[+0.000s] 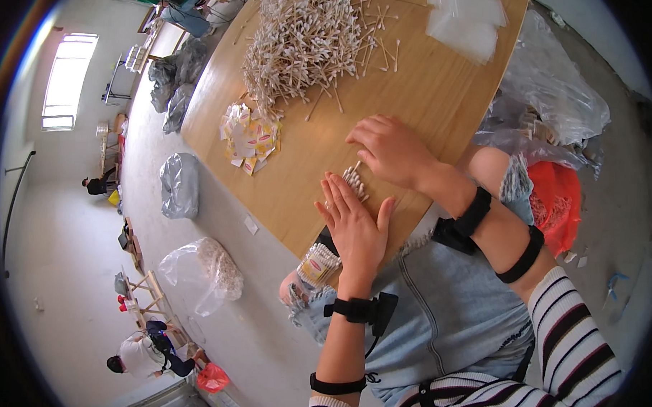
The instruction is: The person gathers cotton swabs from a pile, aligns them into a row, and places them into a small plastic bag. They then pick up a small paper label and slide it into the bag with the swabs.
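Note:
A small bunch of cotton swabs (355,181) lies on the wooden table between my two hands. My left hand (355,230) rests flat against the near side of the bunch, fingers stretched and thumb spread. On the far side is my right hand (394,150), palm down with loosely bent fingers and nothing visible in it. A filled pack of cotton swabs (318,265) with a yellow and white label sits at the table's near corner, left of my left wrist. Farther off is a big loose heap of cotton swabs (303,45), with a small pile of printed paper labels (251,138) nearer me.
Flat clear plastic bags (465,23) lie at the table's far right. Beside the table (431,85) stand a large clear plastic sack (553,82) and a red bag (554,204). More sacks (179,185) are on the floor to the left, where other people (145,351) work.

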### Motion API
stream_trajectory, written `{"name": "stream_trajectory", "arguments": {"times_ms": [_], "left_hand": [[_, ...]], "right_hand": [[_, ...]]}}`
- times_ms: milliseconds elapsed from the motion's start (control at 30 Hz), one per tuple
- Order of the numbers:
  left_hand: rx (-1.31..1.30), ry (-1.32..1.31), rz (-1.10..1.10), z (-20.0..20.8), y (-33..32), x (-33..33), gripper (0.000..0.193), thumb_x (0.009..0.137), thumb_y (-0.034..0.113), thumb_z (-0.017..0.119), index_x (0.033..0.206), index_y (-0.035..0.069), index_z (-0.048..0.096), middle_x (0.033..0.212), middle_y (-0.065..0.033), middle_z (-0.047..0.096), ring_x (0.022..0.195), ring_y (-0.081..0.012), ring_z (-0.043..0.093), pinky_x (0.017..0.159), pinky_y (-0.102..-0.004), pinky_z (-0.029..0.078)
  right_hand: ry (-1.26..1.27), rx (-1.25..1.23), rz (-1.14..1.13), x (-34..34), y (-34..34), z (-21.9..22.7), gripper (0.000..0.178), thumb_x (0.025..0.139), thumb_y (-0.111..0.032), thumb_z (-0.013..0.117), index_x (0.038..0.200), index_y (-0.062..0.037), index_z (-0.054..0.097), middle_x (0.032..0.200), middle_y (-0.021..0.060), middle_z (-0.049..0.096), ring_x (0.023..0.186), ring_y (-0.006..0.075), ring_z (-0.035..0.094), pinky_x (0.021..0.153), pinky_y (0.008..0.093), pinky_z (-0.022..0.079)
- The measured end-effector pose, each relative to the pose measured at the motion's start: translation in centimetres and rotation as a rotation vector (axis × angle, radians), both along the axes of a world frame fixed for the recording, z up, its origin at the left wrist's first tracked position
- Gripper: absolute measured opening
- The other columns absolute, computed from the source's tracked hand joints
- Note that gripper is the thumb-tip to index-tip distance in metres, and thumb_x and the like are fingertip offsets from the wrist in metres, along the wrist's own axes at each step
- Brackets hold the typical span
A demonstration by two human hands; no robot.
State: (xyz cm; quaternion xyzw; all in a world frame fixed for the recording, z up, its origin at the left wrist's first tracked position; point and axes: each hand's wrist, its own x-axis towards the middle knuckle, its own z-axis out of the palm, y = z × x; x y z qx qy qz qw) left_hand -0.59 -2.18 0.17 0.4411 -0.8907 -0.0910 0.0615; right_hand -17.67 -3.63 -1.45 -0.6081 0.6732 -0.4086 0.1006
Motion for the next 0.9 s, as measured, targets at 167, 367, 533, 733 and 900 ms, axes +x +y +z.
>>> {"name": "stream_trajectory", "arguments": {"times_ms": [167, 367, 533, 733, 900], "left_hand": [[0.101, 0.051, 0.023, 1.6, 0.8, 1.1, 0.093, 0.094, 0.053, 0.052, 0.151, -0.008, 0.011, 0.157, -0.0250, 0.021, 0.148, -0.0377, 0.016, 0.119, -0.0522, 0.003], [0.022, -0.008, -0.002, 1.8, 0.2, 0.9, 0.099, 0.093, 0.057, 0.053, 0.150, -0.012, 0.009, 0.157, -0.0282, 0.019, 0.148, -0.0386, 0.013, 0.119, -0.0517, 0.004], [0.006, -0.066, -0.031, 0.3, 2.8, 1.2, 0.108, 0.090, 0.064, 0.052, 0.148, -0.015, 0.007, 0.157, -0.0336, 0.008, 0.148, -0.0433, 0.006, 0.119, -0.0514, 0.009], [0.030, -0.130, -0.056, 1.1, 4.8, 2.1, 0.112, 0.087, 0.068, 0.050, 0.148, -0.015, 0.007, 0.156, -0.0336, 0.009, 0.148, -0.0430, 0.006, 0.119, -0.0518, 0.009], [-0.009, -0.072, -0.031, 0.2, 2.3, 0.7, 0.108, 0.089, 0.065, 0.050, 0.148, -0.016, 0.008, 0.155, -0.0350, 0.011, 0.148, -0.0437, 0.007, 0.119, -0.0521, 0.010]], "right_hand": [[0.032, -0.055, 0.095, -0.1, 0.1, -0.4, 0.018, 0.081, -0.007, 0.064, 0.098, -0.0071, 0.066, 0.103, 0.0077, 0.063, 0.106, 0.0269, 0.057, 0.096, 0.0399, 0.044], [0.039, -0.059, 0.064, 0.3, -0.2, -0.4, 0.018, 0.081, -0.006, 0.063, 0.099, -0.0067, 0.066, 0.104, 0.0068, 0.063, 0.106, 0.0269, 0.057, 0.095, 0.0401, 0.043], [0.042, -0.020, 0.050, 0.5, 0.2, -0.3, 0.019, 0.082, -0.007, 0.063, 0.100, -0.0071, 0.065, 0.104, 0.0065, 0.063, 0.106, 0.0272, 0.057, 0.096, 0.0400, 0.043], [0.068, -0.074, 0.042, 0.6, 0.0, -0.4, 0.017, 0.082, -0.007, 0.062, 0.098, -0.0078, 0.066, 0.102, 0.0071, 0.064, 0.104, 0.0268, 0.058, 0.094, 0.0393, 0.044], [0.031, -0.110, 0.017, 1.2, 0.5, -0.6, 0.015, 0.082, -0.008, 0.061, 0.096, -0.0078, 0.066, 0.100, 0.0065, 0.064, 0.103, 0.0263, 0.059, 0.092, 0.0389, 0.045]]}}
